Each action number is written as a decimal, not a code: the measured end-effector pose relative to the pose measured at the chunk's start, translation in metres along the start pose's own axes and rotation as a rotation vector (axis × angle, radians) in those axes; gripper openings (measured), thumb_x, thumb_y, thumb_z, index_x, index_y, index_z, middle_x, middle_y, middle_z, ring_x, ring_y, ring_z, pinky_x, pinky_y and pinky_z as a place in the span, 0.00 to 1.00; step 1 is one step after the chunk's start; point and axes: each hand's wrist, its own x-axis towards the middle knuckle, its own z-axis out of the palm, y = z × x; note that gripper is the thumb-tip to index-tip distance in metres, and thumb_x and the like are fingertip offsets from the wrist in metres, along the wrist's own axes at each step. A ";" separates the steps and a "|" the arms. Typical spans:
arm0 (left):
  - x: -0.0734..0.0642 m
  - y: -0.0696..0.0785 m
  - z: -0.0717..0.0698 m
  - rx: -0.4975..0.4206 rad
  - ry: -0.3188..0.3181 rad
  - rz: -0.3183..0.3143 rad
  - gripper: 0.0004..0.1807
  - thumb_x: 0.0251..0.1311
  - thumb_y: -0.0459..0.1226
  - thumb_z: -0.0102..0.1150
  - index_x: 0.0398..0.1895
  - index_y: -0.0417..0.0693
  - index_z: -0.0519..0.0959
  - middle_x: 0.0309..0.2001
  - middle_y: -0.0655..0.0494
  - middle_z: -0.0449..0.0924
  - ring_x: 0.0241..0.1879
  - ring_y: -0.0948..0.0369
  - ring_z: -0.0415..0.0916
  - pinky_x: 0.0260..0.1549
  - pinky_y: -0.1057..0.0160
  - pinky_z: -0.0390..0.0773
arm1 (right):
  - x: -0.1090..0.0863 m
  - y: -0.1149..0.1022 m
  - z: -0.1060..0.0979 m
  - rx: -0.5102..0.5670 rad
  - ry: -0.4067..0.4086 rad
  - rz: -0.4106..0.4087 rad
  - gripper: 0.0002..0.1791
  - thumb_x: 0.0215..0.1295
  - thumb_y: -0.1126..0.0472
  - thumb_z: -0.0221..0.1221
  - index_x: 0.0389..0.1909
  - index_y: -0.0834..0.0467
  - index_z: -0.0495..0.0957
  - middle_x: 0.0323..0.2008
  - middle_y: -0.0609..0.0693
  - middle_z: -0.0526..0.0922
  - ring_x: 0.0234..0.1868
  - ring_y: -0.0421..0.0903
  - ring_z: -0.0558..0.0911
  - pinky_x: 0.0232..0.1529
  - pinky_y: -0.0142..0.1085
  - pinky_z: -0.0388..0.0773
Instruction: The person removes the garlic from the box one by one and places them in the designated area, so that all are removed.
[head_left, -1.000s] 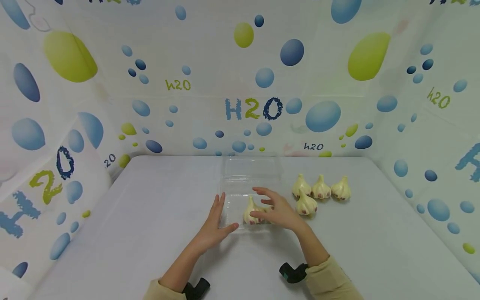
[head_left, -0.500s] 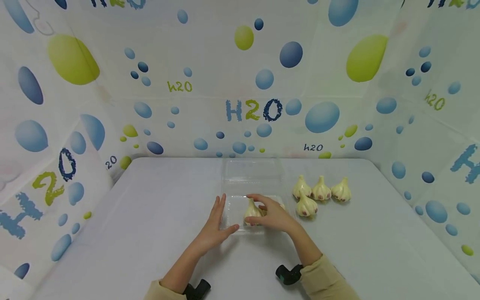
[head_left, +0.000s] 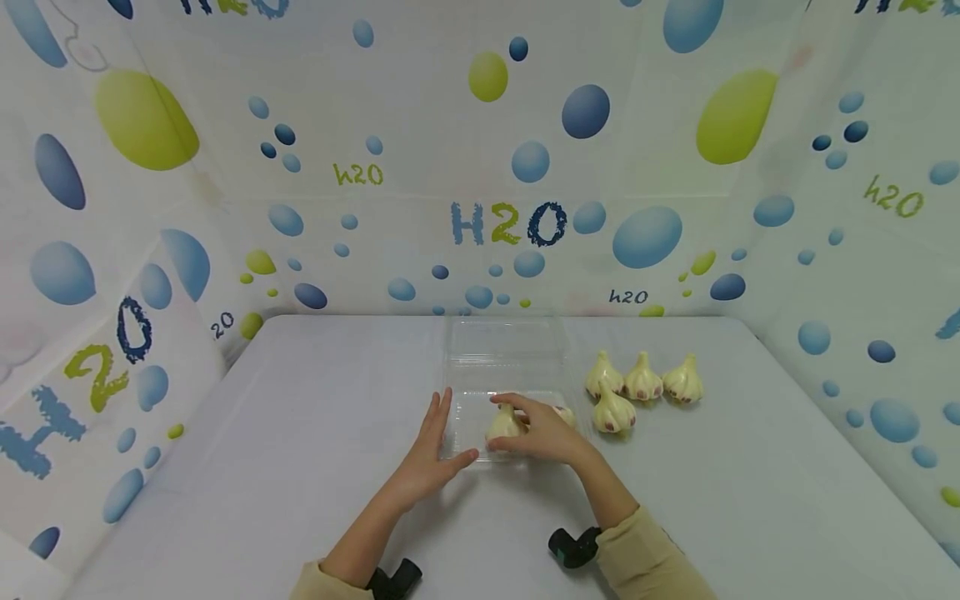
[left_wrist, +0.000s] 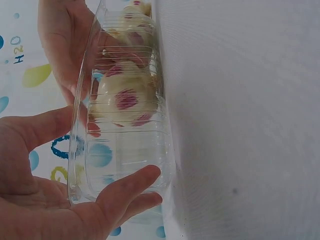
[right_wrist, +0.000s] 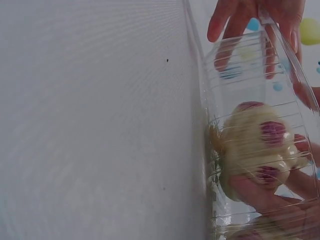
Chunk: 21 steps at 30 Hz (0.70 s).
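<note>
A clear plastic clamshell box (head_left: 467,417) lies in the middle of the table with its lid (head_left: 506,340) folded back. Inside it, my right hand (head_left: 546,433) holds a garlic bulb (head_left: 504,425) between thumb and fingers. Another garlic bulb (head_left: 564,414) shows behind that hand, toward the box's right side. My left hand (head_left: 422,469) has straight, spread fingers along the box's left wall, its thumb at the front edge. Through the clear wall in the right wrist view, fingers overlap the pale, purple-marked bulb (right_wrist: 255,145).
Several garlic bulbs (head_left: 642,379) stand grouped on the white table (head_left: 315,433) to the right of the box. A curtain (head_left: 420,108) printed with blue and green drops surrounds the table's back and sides. Black wrist devices (head_left: 573,547) sit at both sleeves.
My right hand has come down and a little left, its fingers closing around the garlic bulb in the box. The left hand has stayed at the box's left side.
</note>
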 end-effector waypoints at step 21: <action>0.002 -0.003 0.001 0.006 0.005 0.014 0.49 0.55 0.41 0.61 0.73 0.53 0.39 0.71 0.41 0.30 0.68 0.40 0.33 0.56 0.34 0.47 | 0.001 0.001 0.001 0.021 0.047 -0.019 0.32 0.50 0.60 0.68 0.58 0.56 0.69 0.55 0.58 0.73 0.50 0.60 0.76 0.47 0.48 0.74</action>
